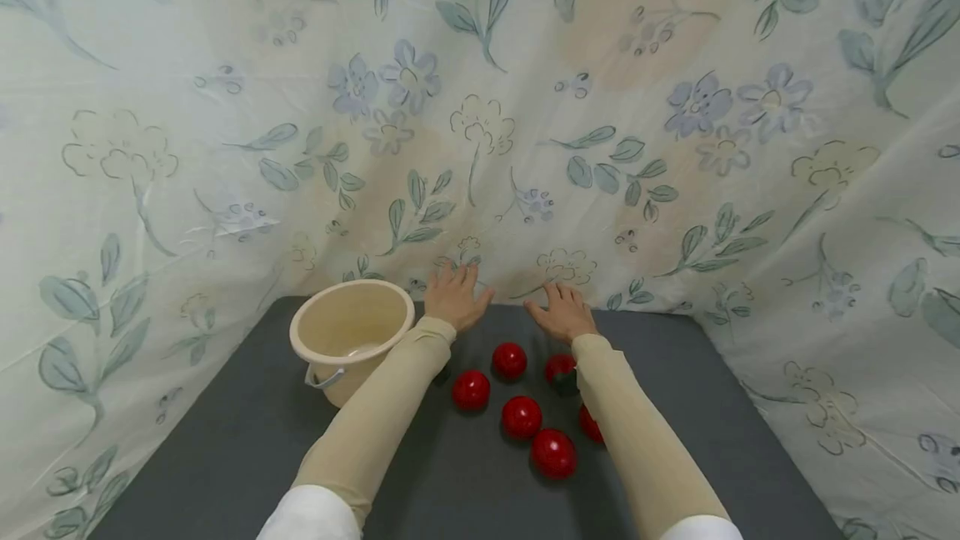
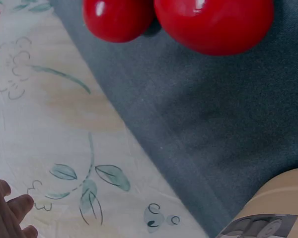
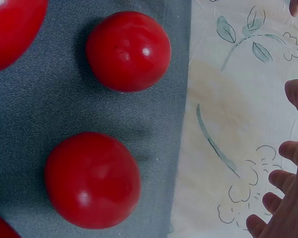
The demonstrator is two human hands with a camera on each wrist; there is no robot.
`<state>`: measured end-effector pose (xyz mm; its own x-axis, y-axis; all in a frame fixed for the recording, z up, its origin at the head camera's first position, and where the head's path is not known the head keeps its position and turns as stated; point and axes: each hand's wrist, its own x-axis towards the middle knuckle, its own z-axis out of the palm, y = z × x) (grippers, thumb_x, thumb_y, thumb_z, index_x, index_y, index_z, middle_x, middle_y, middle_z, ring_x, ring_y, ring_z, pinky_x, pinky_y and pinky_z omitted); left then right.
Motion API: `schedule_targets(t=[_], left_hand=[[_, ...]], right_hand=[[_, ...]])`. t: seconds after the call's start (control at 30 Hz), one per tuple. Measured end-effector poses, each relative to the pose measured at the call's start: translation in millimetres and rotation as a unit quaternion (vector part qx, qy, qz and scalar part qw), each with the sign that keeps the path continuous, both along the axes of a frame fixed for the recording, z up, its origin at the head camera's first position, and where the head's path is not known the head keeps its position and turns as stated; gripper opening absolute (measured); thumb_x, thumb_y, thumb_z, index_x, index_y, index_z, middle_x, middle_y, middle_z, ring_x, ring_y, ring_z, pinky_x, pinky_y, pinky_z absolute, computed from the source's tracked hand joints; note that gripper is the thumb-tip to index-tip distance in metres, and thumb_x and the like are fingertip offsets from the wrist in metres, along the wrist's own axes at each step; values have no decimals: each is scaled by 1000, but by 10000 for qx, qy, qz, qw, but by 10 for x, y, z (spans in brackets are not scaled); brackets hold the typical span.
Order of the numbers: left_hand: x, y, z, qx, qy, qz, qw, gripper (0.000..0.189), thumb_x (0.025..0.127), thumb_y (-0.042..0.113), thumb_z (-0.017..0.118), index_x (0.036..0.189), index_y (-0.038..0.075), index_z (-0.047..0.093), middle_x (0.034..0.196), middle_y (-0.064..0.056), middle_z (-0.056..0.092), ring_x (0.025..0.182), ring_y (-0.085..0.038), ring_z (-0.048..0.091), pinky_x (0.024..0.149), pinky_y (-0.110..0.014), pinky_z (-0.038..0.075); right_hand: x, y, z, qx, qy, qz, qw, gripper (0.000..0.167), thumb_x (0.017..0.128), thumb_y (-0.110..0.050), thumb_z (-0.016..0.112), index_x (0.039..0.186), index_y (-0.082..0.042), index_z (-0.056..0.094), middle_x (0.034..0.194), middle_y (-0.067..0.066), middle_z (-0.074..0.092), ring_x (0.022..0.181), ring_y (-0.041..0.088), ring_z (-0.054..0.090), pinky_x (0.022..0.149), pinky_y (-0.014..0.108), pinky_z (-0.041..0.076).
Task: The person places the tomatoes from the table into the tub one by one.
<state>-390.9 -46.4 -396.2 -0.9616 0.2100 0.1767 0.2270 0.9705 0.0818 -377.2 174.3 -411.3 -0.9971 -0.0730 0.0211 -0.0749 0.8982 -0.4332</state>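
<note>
Several shiny red tomatoes lie on the dark grey tabletop, among them a far tomato [image 1: 510,361], a left tomato [image 1: 471,390] and a near tomato [image 1: 553,452]. My left hand [image 1: 453,298] reaches to the table's far edge beside the bucket, fingers spread and holding nothing. To its right, my right hand [image 1: 564,312] hovers beyond the tomatoes, also spread and holding nothing. The right forearm partly covers a tomato [image 1: 589,423]. In the right wrist view, two whole tomatoes sit near the cloth edge, an upper tomato [image 3: 128,52] and a lower tomato [image 3: 92,180], apart from the fingers.
A cream bucket [image 1: 307,348] with a lowered handle [image 1: 325,379] stands at the back left, next to my left forearm. Its side [image 2: 283,196] shows in the left wrist view. A flowered curtain [image 1: 480,132] hangs behind and around the dark table [image 1: 225,457].
</note>
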Motion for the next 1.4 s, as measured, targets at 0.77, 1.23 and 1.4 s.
schedule_targets(t=[0.77,1.23,1.4], left_hand=[[121,-1490,1014,2823,-829,-506,9544,60,107,44,35,153,6,40,159,-18,42,145,-40,41,118,-56,36],[937,-2655,-31,6514,-979,247,7520,72,108,56,28,161,8,19,168,-16,21,158,-32,13,129,-51,10],[1205,-2616,-274,7307,-880,219,6767,67,108,57,28,163,19,16,170,-8,17,160,-23,10,131,-40,10]], right_hand=[[114,1024,426,-2265,-238,290,9733,89,100,-71,31,160,-6,24,162,25,31,150,45,29,118,64,29],[1653,1684,-856,-4540,-708,-125,8881,51,110,-47,28,151,-18,36,125,-32,58,114,-17,55,92,15,52],[1875,1523,-1009,-4800,-582,-439,8742,48,111,-42,34,150,-13,34,122,-32,58,113,-17,55,91,13,51]])
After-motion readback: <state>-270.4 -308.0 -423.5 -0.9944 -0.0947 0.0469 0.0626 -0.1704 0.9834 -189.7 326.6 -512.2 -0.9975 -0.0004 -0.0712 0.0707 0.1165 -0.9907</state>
